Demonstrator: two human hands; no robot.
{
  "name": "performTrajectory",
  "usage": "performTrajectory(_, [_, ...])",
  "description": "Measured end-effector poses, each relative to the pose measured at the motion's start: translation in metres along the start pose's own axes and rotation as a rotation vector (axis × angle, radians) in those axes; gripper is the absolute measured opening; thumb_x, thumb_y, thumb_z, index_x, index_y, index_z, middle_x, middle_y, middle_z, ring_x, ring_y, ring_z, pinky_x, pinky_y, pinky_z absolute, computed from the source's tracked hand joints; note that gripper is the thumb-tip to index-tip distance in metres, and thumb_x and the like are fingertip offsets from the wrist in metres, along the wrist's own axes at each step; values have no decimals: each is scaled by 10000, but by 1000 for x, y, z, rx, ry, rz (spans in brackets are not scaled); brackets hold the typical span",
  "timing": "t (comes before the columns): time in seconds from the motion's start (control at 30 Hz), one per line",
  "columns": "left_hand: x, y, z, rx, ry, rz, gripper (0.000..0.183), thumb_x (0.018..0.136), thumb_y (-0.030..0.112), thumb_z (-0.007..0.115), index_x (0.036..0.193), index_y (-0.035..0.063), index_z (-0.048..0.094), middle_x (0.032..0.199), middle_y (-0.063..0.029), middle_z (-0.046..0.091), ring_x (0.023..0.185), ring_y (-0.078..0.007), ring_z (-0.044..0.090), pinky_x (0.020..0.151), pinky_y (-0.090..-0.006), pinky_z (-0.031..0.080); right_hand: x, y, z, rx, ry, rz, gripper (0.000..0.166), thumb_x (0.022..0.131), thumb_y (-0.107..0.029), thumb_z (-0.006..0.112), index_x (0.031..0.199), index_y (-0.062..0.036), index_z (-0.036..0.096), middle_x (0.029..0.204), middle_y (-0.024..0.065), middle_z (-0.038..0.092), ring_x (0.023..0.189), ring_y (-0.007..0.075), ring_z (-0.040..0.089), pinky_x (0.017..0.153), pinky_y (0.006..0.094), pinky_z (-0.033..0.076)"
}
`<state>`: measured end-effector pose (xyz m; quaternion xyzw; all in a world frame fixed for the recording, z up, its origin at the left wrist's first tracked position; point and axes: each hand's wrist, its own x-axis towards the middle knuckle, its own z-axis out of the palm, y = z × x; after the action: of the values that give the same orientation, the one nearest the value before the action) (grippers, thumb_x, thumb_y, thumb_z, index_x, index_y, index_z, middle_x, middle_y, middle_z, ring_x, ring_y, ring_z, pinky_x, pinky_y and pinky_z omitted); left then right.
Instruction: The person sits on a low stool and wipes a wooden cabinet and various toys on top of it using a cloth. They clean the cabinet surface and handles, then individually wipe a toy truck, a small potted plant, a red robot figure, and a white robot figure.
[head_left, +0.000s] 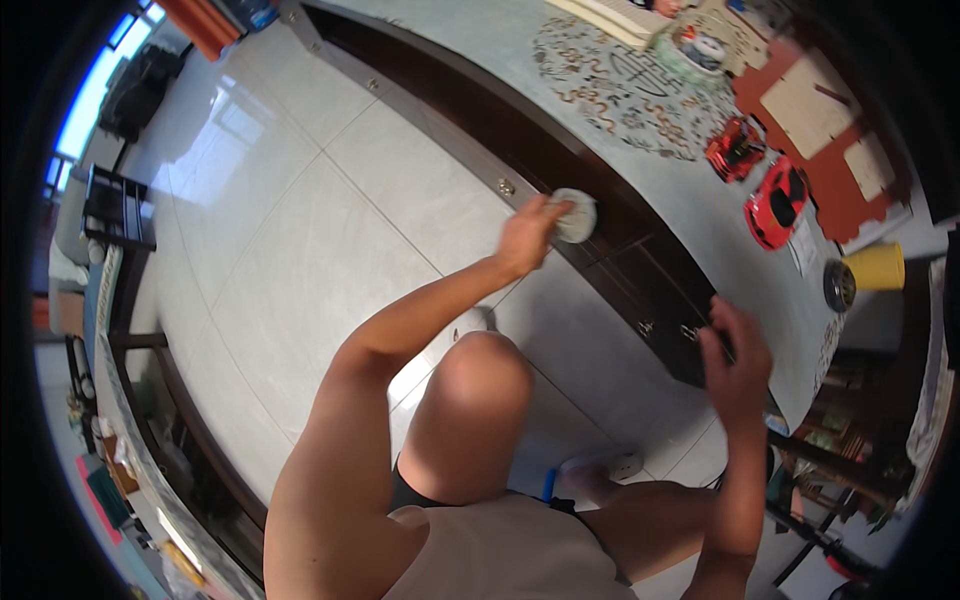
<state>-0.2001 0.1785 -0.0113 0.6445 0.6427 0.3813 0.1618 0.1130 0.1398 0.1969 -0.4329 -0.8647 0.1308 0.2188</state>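
Note:
My left hand (527, 234) grips a pale folded cloth (576, 217) and presses it to the dark wooden front of a long low cabinet (626, 259). Beside that hand, a small metal drawer pull (506, 186) stands out from the front. My right hand (741, 364) hovers by the near end of the cabinet, close to its top edge, with thumb and fingers apart and nothing between them. It looks slightly blurred; whether a fingertip touches the edge I cannot tell. Two more metal pulls, one of them a right-hand pull (690, 332), sit just left of it.
A patterned pale cover (517, 56) lies on the cabinet top. On it stand a red toy car (778, 202), a red toy (736, 148), a yellow cup (876, 266) and a green-rimmed basket (694, 52). My bent knee (484, 375) rises over the tiled floor (277, 217).

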Motion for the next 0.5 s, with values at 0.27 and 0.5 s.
performTrajectory(0.27, [52, -57, 65, 392, -221, 555, 534, 725, 82, 641, 1241, 219, 640, 1029, -44, 542, 1004, -261, 561, 817, -369, 530, 106, 41, 44, -197, 26, -96, 352, 891, -154, 660, 1217, -28, 612, 1119, 133, 581, 1033, 308, 570, 905, 389, 453])
performTrajectory(0.5, [112, -326, -136, 675, 238, -460, 207, 898, 185, 567, 1084, 118, 630, 1106, -184, 607, 1007, -350, 622, 803, -459, 526, 112, 50, 54, -215, 30, -65, 359, 869, -103, 638, 1221, -33, 628, 1134, 148, 541, 1048, 326, 545, 912, 389, 449])
